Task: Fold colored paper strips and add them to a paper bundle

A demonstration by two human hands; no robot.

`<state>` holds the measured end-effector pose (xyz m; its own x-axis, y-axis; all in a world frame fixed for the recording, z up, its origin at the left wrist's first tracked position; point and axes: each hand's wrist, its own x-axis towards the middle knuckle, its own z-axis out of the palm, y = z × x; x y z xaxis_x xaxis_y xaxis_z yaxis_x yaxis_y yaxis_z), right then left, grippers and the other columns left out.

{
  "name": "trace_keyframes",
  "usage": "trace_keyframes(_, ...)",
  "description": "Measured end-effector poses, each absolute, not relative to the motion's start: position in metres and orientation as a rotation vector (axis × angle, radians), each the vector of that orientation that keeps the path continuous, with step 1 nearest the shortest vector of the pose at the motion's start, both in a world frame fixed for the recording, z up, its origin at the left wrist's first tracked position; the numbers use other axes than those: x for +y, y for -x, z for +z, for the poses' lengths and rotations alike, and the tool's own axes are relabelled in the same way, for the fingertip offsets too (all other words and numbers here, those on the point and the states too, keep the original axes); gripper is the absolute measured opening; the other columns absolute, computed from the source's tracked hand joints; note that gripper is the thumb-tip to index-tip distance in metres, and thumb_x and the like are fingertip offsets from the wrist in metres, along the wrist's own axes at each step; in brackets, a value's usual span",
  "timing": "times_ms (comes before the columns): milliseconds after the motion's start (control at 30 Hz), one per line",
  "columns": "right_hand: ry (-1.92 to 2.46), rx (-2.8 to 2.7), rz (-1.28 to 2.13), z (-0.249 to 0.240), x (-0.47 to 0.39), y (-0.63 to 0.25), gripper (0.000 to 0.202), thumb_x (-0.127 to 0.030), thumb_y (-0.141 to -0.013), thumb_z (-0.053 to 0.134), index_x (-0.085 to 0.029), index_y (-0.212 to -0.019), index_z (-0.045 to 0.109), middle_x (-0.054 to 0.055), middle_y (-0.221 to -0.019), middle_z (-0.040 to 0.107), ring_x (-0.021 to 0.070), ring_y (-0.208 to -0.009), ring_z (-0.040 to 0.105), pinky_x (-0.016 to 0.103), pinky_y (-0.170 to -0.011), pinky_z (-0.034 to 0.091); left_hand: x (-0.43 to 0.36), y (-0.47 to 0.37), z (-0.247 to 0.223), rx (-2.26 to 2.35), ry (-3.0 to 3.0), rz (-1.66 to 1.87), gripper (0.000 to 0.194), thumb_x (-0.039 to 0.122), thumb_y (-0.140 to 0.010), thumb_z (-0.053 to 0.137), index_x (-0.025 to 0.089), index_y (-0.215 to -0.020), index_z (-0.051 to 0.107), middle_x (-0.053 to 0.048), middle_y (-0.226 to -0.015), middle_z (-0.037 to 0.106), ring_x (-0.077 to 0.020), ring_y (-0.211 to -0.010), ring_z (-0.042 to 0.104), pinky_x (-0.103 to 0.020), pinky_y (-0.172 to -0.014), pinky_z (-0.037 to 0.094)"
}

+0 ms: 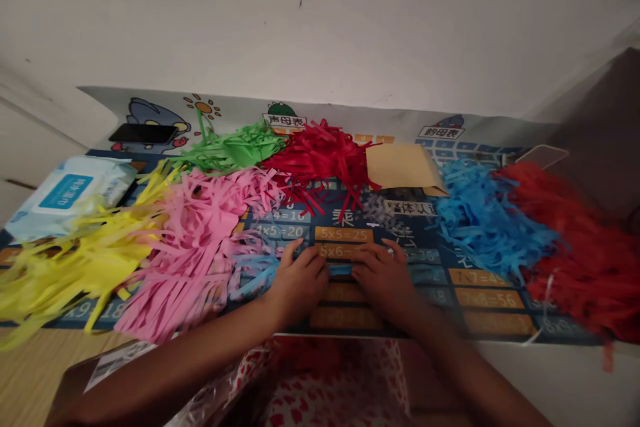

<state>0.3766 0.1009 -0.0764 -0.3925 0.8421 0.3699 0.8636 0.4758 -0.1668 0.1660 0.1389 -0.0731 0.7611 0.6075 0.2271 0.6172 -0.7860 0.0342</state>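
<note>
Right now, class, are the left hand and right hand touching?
Apart: the head view shows the left hand and right hand with a blue strip spanning the gap.

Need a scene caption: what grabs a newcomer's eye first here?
Likely the bright heaps of strips: yellow and pink on the left, green and red at the back, blue and another red on the right. Then the left hand and right hand, front centre, a blue strip between them.

A black phone (150, 134) lies beyond a blue-and-white wipes pack (70, 192), near the wall (310, 33)
</note>
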Motion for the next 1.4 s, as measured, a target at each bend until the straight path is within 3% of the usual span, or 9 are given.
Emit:
trace_keyframes(67, 1.471, -2.334, -0.107, -0.069, 0.096, -0.364, 0.006, -0.021, -0.091, 0.06, -0.023, -0.092, 0.066, 0.002, -0.106, 0.069, 0.0221, -0.109, 0.053, 0.047, -0.103, 0.023, 0.137, -0.166, -0.075, -1.014, 2.891, -0.429, 0.016, 0.017, -0.092, 0.051, 0.022, -0.081, 0.061, 0.001, -0.083, 0.063, -0.022, -0.099, 0.054, -0.051, -0.106, 0.027)
trace_keyframes(267, 1.441, -2.298, -0.196, -0.077, 0.062, -0.358, 0.019, -0.016, -0.094, 0.049, -0.021, -0.1, 0.067, 0.003, -0.093, 0.071, 0.0218, -0.097, 0.056, 0.04, -0.088, 0.03, 0.122, -0.16, -0.07, -0.909, 2.909, -0.512, 0.014, 0.016, -0.093, 0.053, 0.023, -0.086, 0.062, 0.004, -0.082, 0.066, -0.0187, -0.095, 0.057, -0.044, -0.102, 0.029)
trace_keyframes(367, 1.556, -2.221, -0.23, -0.086, 0.037, -0.391, 0.024, -0.013, -0.094, 0.048, -0.023, -0.106, 0.066, 0.002, -0.095, 0.072, 0.0228, -0.099, 0.057, 0.04, -0.087, 0.028, 0.116, -0.155, -0.075, -0.872, 2.906, -0.584, 0.012, 0.014, -0.09, 0.056, 0.024, -0.088, 0.062, 0.004, -0.079, 0.066, -0.0185, -0.093, 0.057, -0.043, -0.1, 0.03)
trace_keyframes(500, 1.756, -2.115, -0.375, -0.074, 0.013, -0.423, 0.022, -0.014, -0.091, 0.051, -0.026, -0.098, 0.068, 0.003, -0.092, 0.073, 0.0251, -0.093, 0.057, 0.042, -0.083, 0.028, 0.111, -0.155, -0.083, -0.879, 2.931, -0.596, 0.011, 0.012, -0.086, 0.059, 0.023, -0.087, 0.062, 0.003, -0.079, 0.065, -0.0188, -0.096, 0.056, -0.042, -0.1, 0.03)
trace_keyframes(667, 1.628, -2.196, -0.197, -0.069, 0.017, -0.381, 0.028, -0.018, -0.091, 0.054, -0.026, -0.117, 0.063, 0.005, -0.106, 0.071, 0.0244, -0.102, 0.055, 0.042, -0.089, 0.03, 0.108, -0.159, -0.082, -0.919, 2.945, -0.558, 0.008, 0.015, -0.088, 0.06, 0.023, -0.086, 0.062, 0.002, -0.081, 0.066, -0.0195, -0.097, 0.055, -0.042, -0.101, 0.03)
trace_keyframes(933, 1.623, -2.047, 0.123, -0.097, 0.045, -0.37, 0.018, -0.021, -0.094, 0.053, -0.025, -0.086, 0.068, -0.001, -0.082, 0.07, 0.0162, -0.078, 0.056, 0.036, -0.077, 0.028, 0.121, -0.142, -0.084, -1.052, 3.064, -0.635, 0.01, 0.02, -0.088, 0.063, 0.028, -0.086, 0.067, 0.004, -0.084, 0.069, -0.0167, -0.089, 0.056, -0.04, -0.094, 0.03)
trace_keyframes(1067, 1.722, -1.946, 0.305, -0.089, 0.049, -0.378, 0.026, -0.03, -0.097, 0.048, -0.023, -0.08, 0.067, 0.002, -0.08, 0.065, 0.0174, -0.08, 0.055, 0.035, -0.076, 0.029, 0.131, -0.141, -0.081, -1.3, 3.174, -0.683, 0.015, 0.028, -0.091, 0.058, 0.026, -0.082, 0.069, 0.001, -0.082, 0.069, -0.017, -0.085, 0.056, -0.04, -0.089, 0.032)
trace_keyframes(1400, 1.866, -1.814, 0.496, -0.087, 0.055, -0.376, 0.025, -0.036, -0.091, 0.055, -0.024, -0.072, 0.064, 0.002, -0.08, 0.062, 0.0207, -0.08, 0.053, 0.037, -0.075, 0.028, 0.136, -0.151, -0.079, -1.444, 3.205, -0.564, 0.015, 0.026, -0.088, 0.055, 0.021, -0.077, 0.064, -0.002, -0.08, 0.065, -0.0212, -0.083, 0.052, -0.041, -0.081, 0.031)
